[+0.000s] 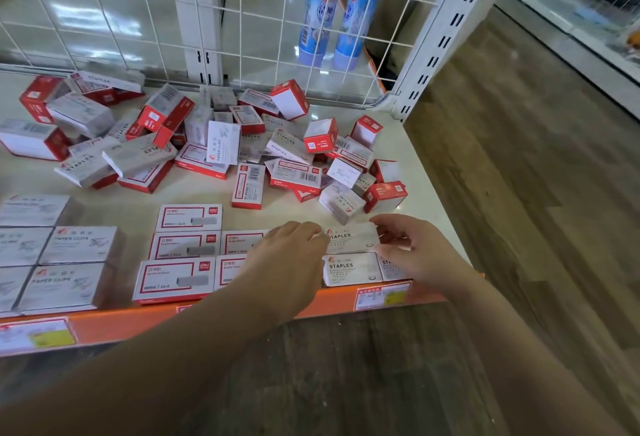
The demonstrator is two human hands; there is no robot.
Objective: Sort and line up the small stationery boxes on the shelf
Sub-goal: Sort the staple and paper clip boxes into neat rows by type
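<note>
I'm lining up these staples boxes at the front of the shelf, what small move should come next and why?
Probably settle the STAPLES box that the left hand and right hand pinch, square behind the front STAPLES box. It sits slightly askew, and the loose pile behind remains unsorted.

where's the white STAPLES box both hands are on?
Head view, front right of the shelf: the white STAPLES box sits between the left hand and right hand, directly behind another STAPLES box.

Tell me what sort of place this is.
Probably a shop aisle: price tags on the orange shelf edge, many identical staple boxes laid out as stock, and bottles behind a wire grid.
</note>
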